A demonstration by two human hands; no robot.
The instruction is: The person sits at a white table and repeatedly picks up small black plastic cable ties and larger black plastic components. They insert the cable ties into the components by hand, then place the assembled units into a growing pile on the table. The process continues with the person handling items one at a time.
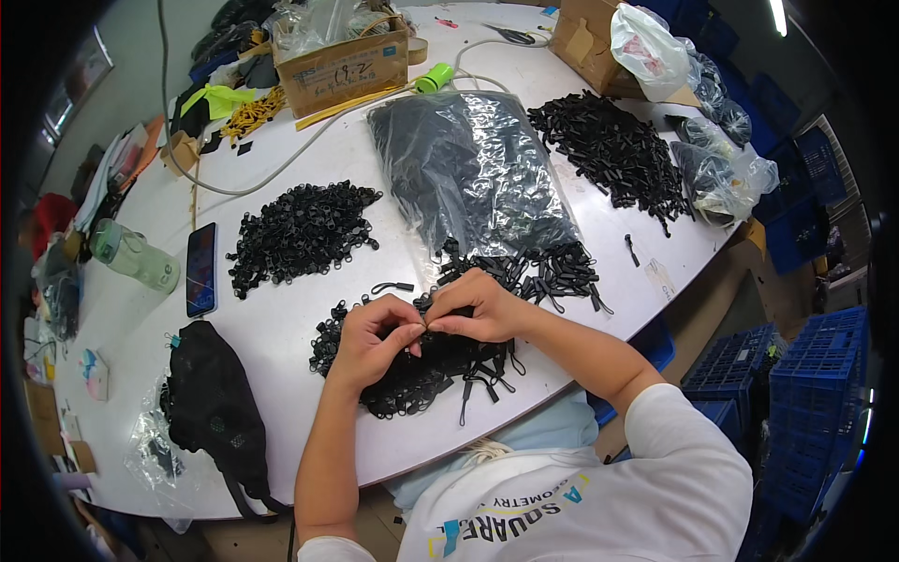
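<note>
My left hand (373,339) and my right hand (479,309) meet fingertip to fingertip over the near part of the table, both pinched closed. Whatever sits between the fingers is small and mostly hidden, so I cannot make it out. Under and around them spreads a heap of small black looped pieces (398,398), like zipper sliders. Black cord zipper pulls (487,382) lie at its right edge, their thin loops showing. More such pulls (552,273) are piled just beyond my right hand, and a single pull (392,287) lies beyond my left.
A clear plastic bag of black pieces (468,169) lies mid-table, between a pile of black sliders (300,234) and a pile of black tubular pieces (613,155). Leftward are a phone (201,270), a green bottle (136,255) and a black cloth bag (213,398). Cardboard boxes (342,80) stand behind.
</note>
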